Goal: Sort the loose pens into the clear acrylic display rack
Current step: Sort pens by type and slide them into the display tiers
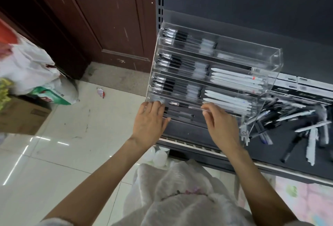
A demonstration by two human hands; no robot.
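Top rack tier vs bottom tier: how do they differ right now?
Top tier holds only black pens at its left end; bottom tier holds a few black pens left and white pens right. No hand is at the top tier; left hand and right hand are at the bottom tier. Both are clear acrylic.

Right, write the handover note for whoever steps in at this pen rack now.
Left hand: open, fingers resting on the front left end of the clear acrylic rack.
Right hand: fingers curled at the front lip of the bottom tier; whether it holds a pen cannot be told.
Done: upper tiers hold rows of black pens on the left, and two tiers hold white pens on the right. The bottom tier has only a few black pens.
Left: a pile of loose pens lies on the dark shelf to the right of the rack, not yet sorted.
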